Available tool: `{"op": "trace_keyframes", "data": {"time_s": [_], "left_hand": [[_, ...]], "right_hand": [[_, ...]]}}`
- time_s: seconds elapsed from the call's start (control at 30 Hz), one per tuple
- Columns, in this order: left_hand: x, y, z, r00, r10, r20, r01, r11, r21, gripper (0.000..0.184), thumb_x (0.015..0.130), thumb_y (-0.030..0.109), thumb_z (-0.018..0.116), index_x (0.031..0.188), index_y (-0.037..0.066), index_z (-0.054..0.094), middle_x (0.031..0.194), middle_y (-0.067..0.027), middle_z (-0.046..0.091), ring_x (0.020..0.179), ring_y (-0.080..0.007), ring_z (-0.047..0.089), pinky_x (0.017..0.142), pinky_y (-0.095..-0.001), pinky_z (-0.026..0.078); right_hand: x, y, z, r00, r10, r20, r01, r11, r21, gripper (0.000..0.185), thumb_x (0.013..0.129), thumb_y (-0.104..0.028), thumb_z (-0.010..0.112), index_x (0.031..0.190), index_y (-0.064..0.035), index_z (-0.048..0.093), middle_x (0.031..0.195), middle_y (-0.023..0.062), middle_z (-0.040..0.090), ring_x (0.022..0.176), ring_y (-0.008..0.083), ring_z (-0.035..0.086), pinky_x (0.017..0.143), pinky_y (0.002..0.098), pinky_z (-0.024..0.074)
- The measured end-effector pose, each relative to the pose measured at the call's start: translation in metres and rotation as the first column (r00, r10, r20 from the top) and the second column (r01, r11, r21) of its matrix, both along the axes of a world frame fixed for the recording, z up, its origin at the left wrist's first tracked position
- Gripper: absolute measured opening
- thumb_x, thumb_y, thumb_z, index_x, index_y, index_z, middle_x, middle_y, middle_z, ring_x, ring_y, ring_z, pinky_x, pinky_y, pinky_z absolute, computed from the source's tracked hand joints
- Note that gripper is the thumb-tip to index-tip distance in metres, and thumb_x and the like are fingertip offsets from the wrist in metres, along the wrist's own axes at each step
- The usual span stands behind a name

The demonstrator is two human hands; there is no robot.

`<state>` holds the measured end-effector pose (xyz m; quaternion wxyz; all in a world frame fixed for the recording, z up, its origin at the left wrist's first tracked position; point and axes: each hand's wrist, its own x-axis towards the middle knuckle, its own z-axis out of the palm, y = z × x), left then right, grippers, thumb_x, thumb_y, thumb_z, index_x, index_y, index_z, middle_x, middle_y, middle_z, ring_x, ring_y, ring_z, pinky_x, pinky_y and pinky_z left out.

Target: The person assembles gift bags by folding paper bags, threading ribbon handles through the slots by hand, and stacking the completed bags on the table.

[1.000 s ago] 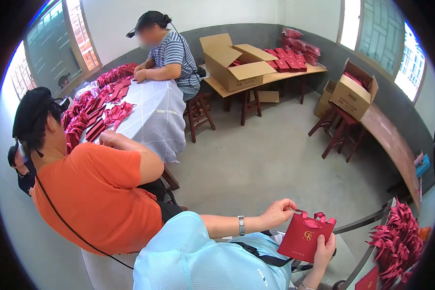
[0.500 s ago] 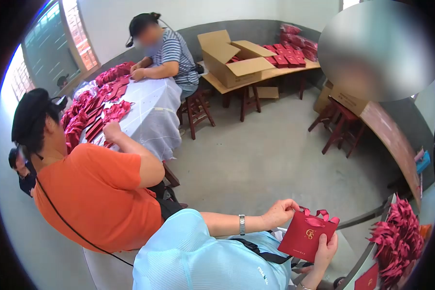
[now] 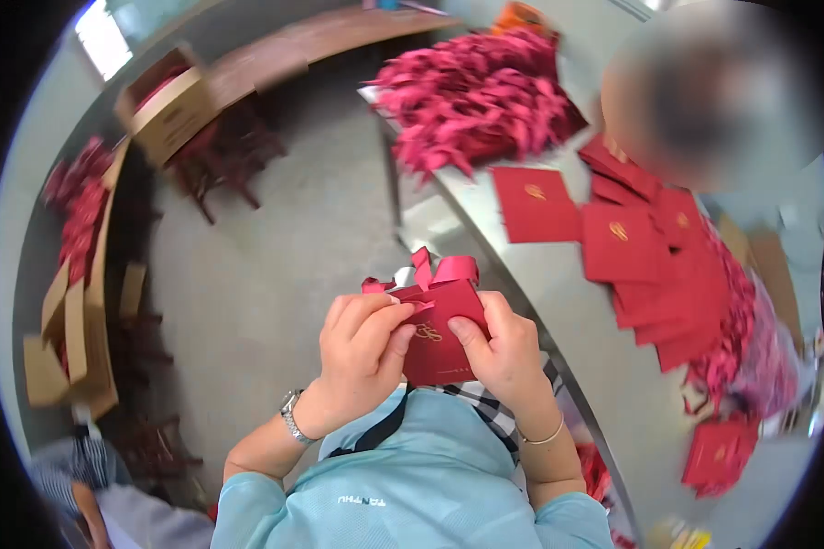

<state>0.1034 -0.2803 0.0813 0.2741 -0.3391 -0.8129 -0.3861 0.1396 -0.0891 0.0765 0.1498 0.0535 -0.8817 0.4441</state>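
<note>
In front of my chest I hold a small red paper gift bag (image 3: 441, 361) with a gold emblem on its front. Pink-red ribbon handles (image 3: 456, 269) stick up from its top edge. My left hand (image 3: 366, 343), with a watch on the wrist, is closed at the bag's upper left, its fingertips at a piece of ribbon near the rim. The right edge of the bag is gripped by my right hand (image 3: 506, 352), thumb on the front and fingers behind. What the left fingers pinch exactly is partly hidden.
To my right runs a grey table (image 3: 568, 302) with a heap of ribbons (image 3: 485, 101) and overlapping red bags (image 3: 659, 274). An open carton (image 3: 174, 119) is above stools at far left. Another person's arm (image 3: 90, 512) shows at lower left.
My view has swung right, toward the ribbon-covered table. The bag has come in front of my body, and my left hand has moved from its ribbon handle onto its upper left front.
</note>
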Motion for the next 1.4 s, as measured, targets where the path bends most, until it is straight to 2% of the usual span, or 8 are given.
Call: {"op": "trace_keyframes", "data": {"time_s": [0.5,0.57,0.8,1.03,1.1,1.2,1.33,1.4], "left_hand": [[-0.042,0.186,0.025,0.627,-0.698,0.346,0.753,0.656,-0.041,0.013,0.075,0.005,0.071,0.085,0.003,0.063,0.078,-0.0119,0.059,0.077,-0.0329,0.058,0.068,-0.0423,0.047],[-0.03,0.213,0.019,0.62,-0.727,0.295,0.763,0.646,-0.012,0.01,0.075,0.007,0.07,0.08,0.004,0.062,0.077,-0.0112,0.059,0.075,-0.0322,0.059,0.066,-0.0417,0.047],[0.013,0.267,0.015,0.65,-0.759,0.041,0.76,0.649,-0.035,0.012,0.07,0.0,0.07,0.08,0.004,0.065,0.074,-0.0105,0.06,0.068,-0.0298,0.06,0.06,-0.0381,0.048],[0.024,0.283,0.017,0.624,-0.78,0.03,0.772,0.611,-0.175,0.018,0.07,0.0,0.07,0.088,0.004,0.065,0.078,-0.0112,0.061,0.069,-0.0314,0.059,0.06,-0.0394,0.048],[0.023,0.286,0.019,0.557,-0.812,0.175,0.83,0.552,-0.082,0.018,0.075,0.002,0.07,0.092,0.001,0.065,0.08,-0.0124,0.062,0.07,-0.0298,0.06,0.061,-0.0366,0.048],[0.023,0.288,0.019,0.426,-0.747,0.51,0.864,0.504,0.018,0.018,0.079,0.005,0.07,0.096,-0.001,0.064,0.082,-0.0138,0.063,0.071,-0.0268,0.061,0.063,-0.0331,0.048],[0.018,0.297,0.0,0.342,-0.708,0.618,0.863,0.497,0.091,0.016,0.08,0.007,0.071,0.091,-0.001,0.064,0.08,-0.0145,0.063,0.072,-0.0266,0.062,0.065,-0.0329,0.048],[0.019,0.293,0.005,0.384,-0.719,0.579,0.868,0.494,0.038,0.015,0.078,0.007,0.072,0.089,-0.001,0.064,0.08,-0.0143,0.064,0.073,-0.0286,0.062,0.065,-0.0346,0.049]], "right_hand": [[0.087,0.102,0.01,0.681,-0.717,-0.15,0.732,0.666,0.142,0.033,0.083,-0.017,0.071,0.109,-0.0011,0.058,0.076,0.0147,0.066,0.067,0.0309,0.065,0.061,0.0367,0.0509],[0.093,0.117,0.013,0.458,-0.658,-0.598,0.878,0.225,0.423,0.034,0.082,-0.015,0.072,0.11,-0.0039,0.058,0.076,0.0102,0.065,0.071,0.0288,0.064,0.067,0.0354,0.0497],[0.113,0.133,0.001,0.445,-0.895,-0.042,0.872,0.443,-0.208,0.009,0.081,-0.009,0.071,0.083,-0.0019,0.066,0.072,0.0112,0.065,0.06,0.0262,0.062,0.056,0.034,0.0492],[0.131,0.162,0.007,0.502,-0.865,0.019,0.865,0.501,-0.023,0.01,0.087,-0.009,0.063,0.086,0.0013,0.066,0.07,0.009,0.065,0.06,0.0159,0.061,0.056,0.0294,0.0475],[0.138,0.171,0.007,0.718,-0.627,0.303,0.643,0.429,-0.634,0.014,0.089,-0.01,0.061,0.084,0.0026,0.065,0.068,0.0028,0.061,0.062,0.0102,0.056,0.058,0.0262,0.046],[0.135,0.17,-0.002,0.774,-0.583,0.246,0.557,0.443,-0.703,0.015,0.09,-0.01,0.06,0.086,0.0035,0.064,0.07,-0.0015,0.057,0.064,0.0064,0.051,0.059,0.0242,0.0446],[0.146,0.172,-0.002,0.59,-0.788,0.176,0.799,0.601,0.013,0.01,0.091,-0.009,0.062,0.094,0.0003,0.064,0.075,0.0086,0.063,0.065,0.0172,0.06,0.057,0.0284,0.0465],[0.153,0.17,0.007,0.569,-0.821,0.034,0.822,0.568,-0.048,0.01,0.089,-0.009,0.064,0.093,-0.0007,0.064,0.076,0.0101,0.064,0.066,0.0212,0.061,0.058,0.0307,0.0476]]}}
